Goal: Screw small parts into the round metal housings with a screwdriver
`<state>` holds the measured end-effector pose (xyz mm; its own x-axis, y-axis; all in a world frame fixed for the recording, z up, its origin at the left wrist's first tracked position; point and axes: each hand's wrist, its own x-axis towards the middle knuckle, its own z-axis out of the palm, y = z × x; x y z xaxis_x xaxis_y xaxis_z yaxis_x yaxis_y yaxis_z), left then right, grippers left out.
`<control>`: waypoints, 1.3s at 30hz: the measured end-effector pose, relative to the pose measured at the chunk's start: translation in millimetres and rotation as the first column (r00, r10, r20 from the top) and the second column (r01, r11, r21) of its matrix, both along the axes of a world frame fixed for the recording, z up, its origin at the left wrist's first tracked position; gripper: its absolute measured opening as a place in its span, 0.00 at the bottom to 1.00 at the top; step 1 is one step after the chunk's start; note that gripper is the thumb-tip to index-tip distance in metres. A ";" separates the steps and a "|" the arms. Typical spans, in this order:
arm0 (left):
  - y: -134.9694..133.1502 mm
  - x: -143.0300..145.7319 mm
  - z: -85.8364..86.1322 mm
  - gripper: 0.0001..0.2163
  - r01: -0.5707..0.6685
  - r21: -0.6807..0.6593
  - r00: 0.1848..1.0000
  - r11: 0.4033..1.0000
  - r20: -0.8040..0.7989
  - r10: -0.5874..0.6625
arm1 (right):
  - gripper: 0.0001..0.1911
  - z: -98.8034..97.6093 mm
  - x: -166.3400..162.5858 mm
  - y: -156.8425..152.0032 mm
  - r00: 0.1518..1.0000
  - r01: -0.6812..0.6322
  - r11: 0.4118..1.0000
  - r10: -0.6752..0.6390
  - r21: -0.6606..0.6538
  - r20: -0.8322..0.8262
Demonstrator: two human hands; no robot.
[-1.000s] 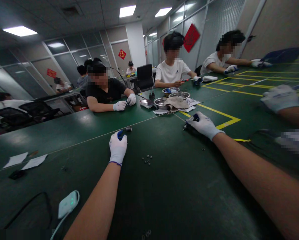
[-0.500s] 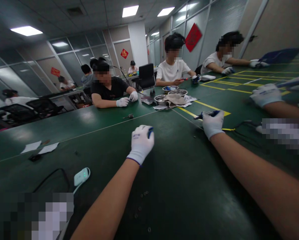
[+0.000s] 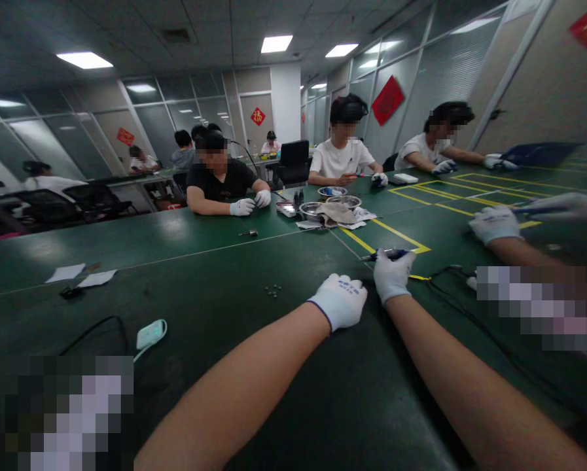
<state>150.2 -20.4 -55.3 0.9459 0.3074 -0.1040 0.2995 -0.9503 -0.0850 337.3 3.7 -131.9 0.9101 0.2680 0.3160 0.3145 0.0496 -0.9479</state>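
Right hand [image 3: 392,277] holding blue-handled tool [image 3: 389,254], left hand [image 3: 341,301] fisted beside, green table [image 3: 254,366]

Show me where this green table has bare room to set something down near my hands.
Bare table lies between the small washers and the paper slips, and again between the washers and your left hand. Crowded: the bowls and cloth ahead, and right of your right hand, where a black cable and a co-worker's gloved hand sit.

Slim pen-type tool [image 3: 389,254], dark body with a blue grip, held near-horizontal, metal tip pointing left. Pinched in the right hand [image 3: 392,276], just beside the yellow tape corner [image 3: 417,249], on its near side.
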 end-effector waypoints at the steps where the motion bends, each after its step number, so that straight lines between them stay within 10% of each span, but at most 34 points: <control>1: -0.1 -8.8 -0.3 0.18 -0.003 0.034 1.000 0.999 0.002 0.003 | 0.16 1.9 -5.0 2.3 0.999 0.030 1.000 -0.030 0.006 -0.037; 21: 10.5 -130.0 7.8 0.12 -0.347 -0.090 0.922 0.934 0.149 0.357 | 0.14 11.3 -126.3 -4.0 0.857 -0.298 0.955 0.260 0.015 0.445; 31: 8.8 -73.7 -10.2 0.20 -0.157 0.002 0.969 0.988 0.192 0.154 | 0.11 16.5 -93.5 -9.0 0.947 0.140 0.984 -0.166 0.113 0.275; 39: 2.3 -67.2 -3.4 0.23 -0.179 0.040 0.984 0.983 0.026 0.178 | 0.10 12.0 -95.1 -9.8 0.935 0.121 0.989 -0.144 0.088 0.325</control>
